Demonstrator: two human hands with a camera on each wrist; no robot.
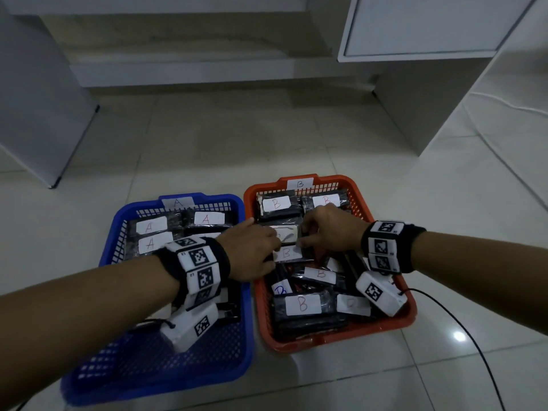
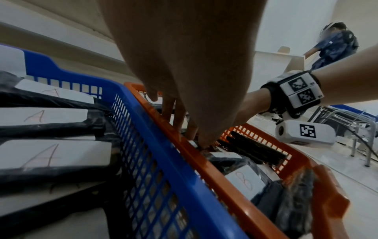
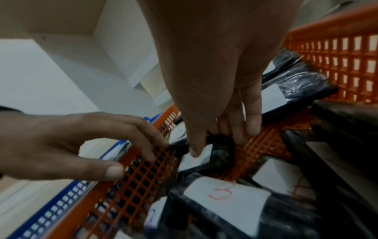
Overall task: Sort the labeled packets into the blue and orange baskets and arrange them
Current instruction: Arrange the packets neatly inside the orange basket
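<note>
Left hand: left hand (image 1: 252, 252) reaches across from over the blue basket (image 1: 237, 336) into the orange basket (image 1: 385, 323); fingers bent onto the left end of a black packet (image 1: 286, 234); whether they actually clamp it, cannot tell, the fingertips are hidden.
Right hand: right hand (image 1: 332, 231) over the orange basket; thumb and fingers pinch the right end of the same packet; right wrist view shows the thumb pressed on its white label.
Held packet: in the middle of the orange basket, second row from the far end, between both hands; label letter mostly covered, unreadable.
Orange basket: on the floor tiles (image 1: 222, 143), right of the blue one, sides touching or nearly so; white "B" tag (image 1: 300, 183) on the far rim.
B packets: two "B" packets (image 1: 277, 204) flat side by side at the far end, neat; more B-labelled packets (image 1: 302, 304) toward the near end lie tilted and overlapping.
Blue basket: white "A" tag (image 1: 178, 202) on the far rim; "A" packets (image 1: 151, 226) flat in rows in the far half; near half partly hidden by the left forearm.
Wrist gear: black bands with marker tiles on both wrists, a white camera box (image 1: 381, 293) hanging under the right one, black cable (image 1: 462, 327) trailing over the floor.
Background: white cabinet (image 1: 415, 28) behind; left wrist view shows another person standing far off, blurred.
</note>
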